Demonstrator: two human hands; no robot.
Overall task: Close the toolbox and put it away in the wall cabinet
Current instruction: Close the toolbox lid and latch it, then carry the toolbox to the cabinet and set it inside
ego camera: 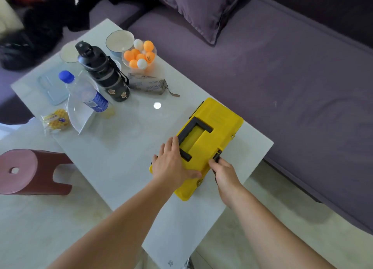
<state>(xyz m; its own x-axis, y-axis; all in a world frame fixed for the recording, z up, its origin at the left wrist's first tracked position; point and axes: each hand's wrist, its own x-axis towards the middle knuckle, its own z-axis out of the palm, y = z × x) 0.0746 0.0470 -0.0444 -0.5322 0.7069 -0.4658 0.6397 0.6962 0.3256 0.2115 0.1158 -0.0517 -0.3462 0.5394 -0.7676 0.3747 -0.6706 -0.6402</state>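
Note:
A yellow toolbox with a black fold-down handle lies on the white table near its right edge, lid down. My left hand rests flat on the lid's near end, fingers spread beside the handle. My right hand pinches the black latch on the toolbox's front side. No wall cabinet is in view.
A black bottle, a clear water bottle, a bowl of ping-pong balls, an empty bowl, a tissue pack and a snack pack crowd the table's far left. A purple sofa runs along the right; a pink stool stands at left.

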